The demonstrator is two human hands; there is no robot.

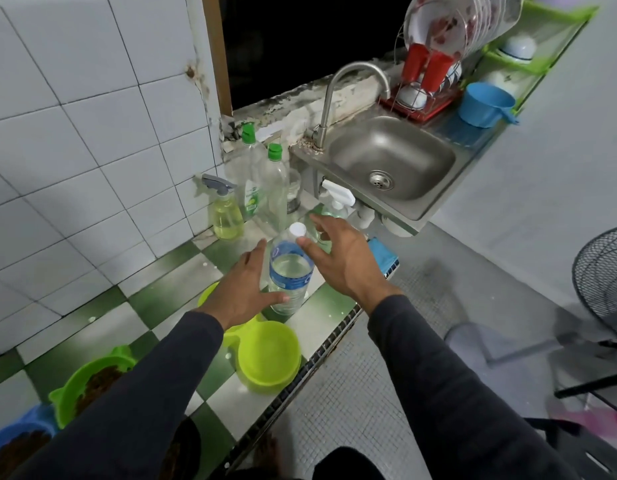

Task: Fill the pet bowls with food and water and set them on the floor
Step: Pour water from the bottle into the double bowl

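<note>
A blue-labelled water bottle (290,271), its print unreadable, is flanked by the open left hand (246,289) and right hand (338,258), ungripped.

- This is a small kitchen in a home.
- A steel sink (392,164) with a bent tap (352,95) sits by a dark window (300,46).
- A dish rack (428,88) beside the sink holds plates (452,26) and 2 red cups (426,65).
- White tiles (75,116) cover the wall, and the counter (182,268) has green and white squares.
- Soap bottles with green caps (262,178) and a yellow spray bottle (225,213) stand in the corner.
- A blue scoop (487,103) sits near green shelves (542,36) with bowls.
- Pet bowls (269,355) rest on the counter, 2 with brown food.
- A fan (601,282) stands on the grey floor (369,393).
</note>
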